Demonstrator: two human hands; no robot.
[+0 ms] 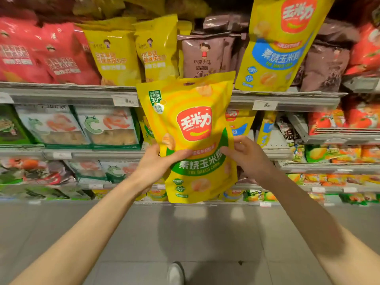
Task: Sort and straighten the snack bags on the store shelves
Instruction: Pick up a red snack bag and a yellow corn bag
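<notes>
A yellow corn snack bag with a green band [191, 138] is upright in front of the shelves, held between both hands. My left hand [158, 163] grips its left edge with the thumb on the front. My right hand [246, 155] grips its right edge. A matching yellow bag with a blue band [279, 42] leans tilted on the upper shelf at the right. More bags of that brand [238, 122] stand on the shelf behind the held bag.
The upper shelf [72, 90] carries red bags [41, 54], yellow bags [117, 56] and brown chocolate bags [203, 58]. White and green bags [107, 128] fill the middle left shelf. Orange packs [349, 120] sit at the right. Grey floor [205, 233] lies below.
</notes>
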